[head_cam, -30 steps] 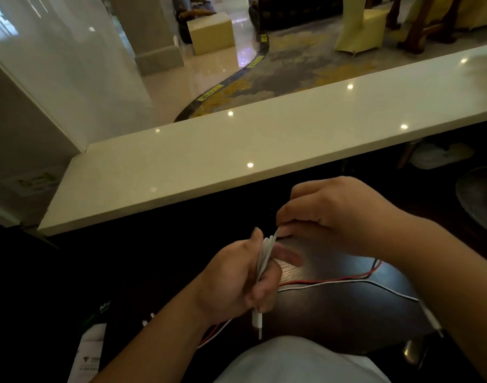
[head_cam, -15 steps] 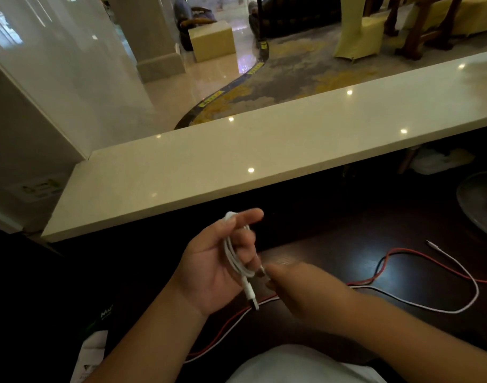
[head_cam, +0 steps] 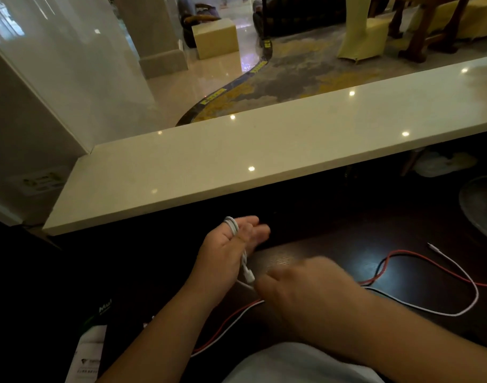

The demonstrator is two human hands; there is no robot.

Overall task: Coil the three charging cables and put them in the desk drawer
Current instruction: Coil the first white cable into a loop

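Observation:
My left hand (head_cam: 225, 258) is held palm up over the dark desk (head_cam: 333, 261), with a white cable (head_cam: 232, 228) looped around its fingers; the plug end hangs near the wrist. My right hand (head_cam: 300, 288), blurred, is just right of that plug and pinches the same cable's loose strand. The rest of the white cable (head_cam: 458, 275) trails right in a wide curve to its free tip. A red cable (head_cam: 419, 257) and a thin dark cable lie alongside it. No drawer is visible.
A pale stone counter (head_cam: 264, 167) runs above the desk's far side. A printed paper packet (head_cam: 90, 352) lies at the lower left. A round dark fan (head_cam: 483, 205) stands at the right edge. A white garment covers my lap.
My right hand has dropped from above the left hand to beside the plug. The left hand's fingers have spread apart. The loose cable now lies further right on the desk.

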